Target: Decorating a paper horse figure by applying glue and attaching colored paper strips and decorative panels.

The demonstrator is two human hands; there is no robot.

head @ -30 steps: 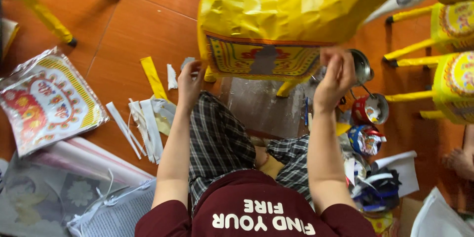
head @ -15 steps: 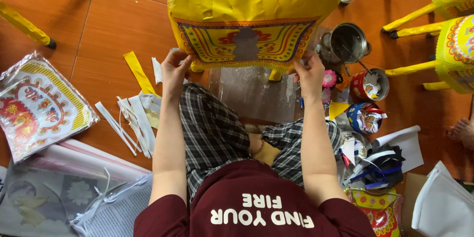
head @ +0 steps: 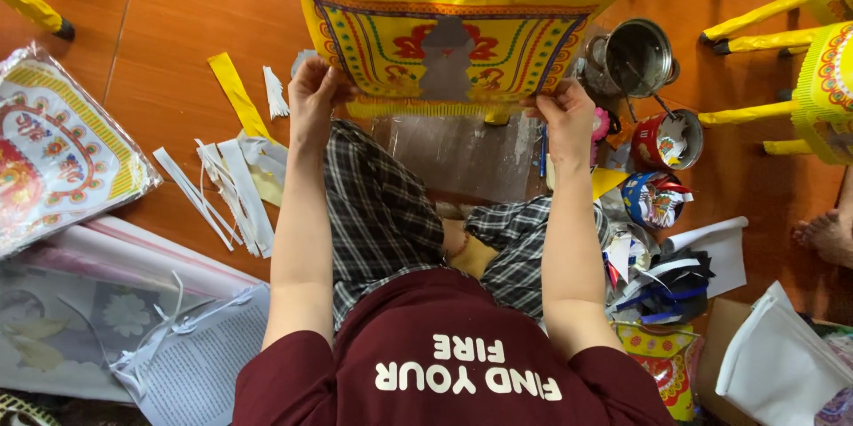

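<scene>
Head view — what have your hands got hold of?

— Your left hand [head: 313,93] and your right hand [head: 562,115] each pinch a lower corner of the yellow paper figure [head: 462,26], the big crinkled piece with a red, green and blue patterned panel and a grey shape at its middle. It stands over the floor just past your knees, filling the top middle of the view.

— And your fingers?

— Closed on the paper at both sides. Your left thumb lies on the near face with the other fingers tucked behind the edge; your right fingers curl over the bottom border beside the fringe.

— What lies about you?

— White paper strips [head: 222,199] and a yellow strip [head: 233,93] are scattered on the orange tiled floor [head: 178,8] to your left, with a wrapped printed sheet [head: 62,159] farther out. To your right stand a metal pot [head: 635,57] and a red tin [head: 666,137] with brushes in it, close together. Yellow paper-wrapped legs [head: 764,22] reach in from the right edge, and another person's bare foot [head: 826,235] shows there too.

— Under the figure?

— A clear plastic sheet [head: 462,155] lies flat between your checked trouser legs [head: 382,213].
</scene>
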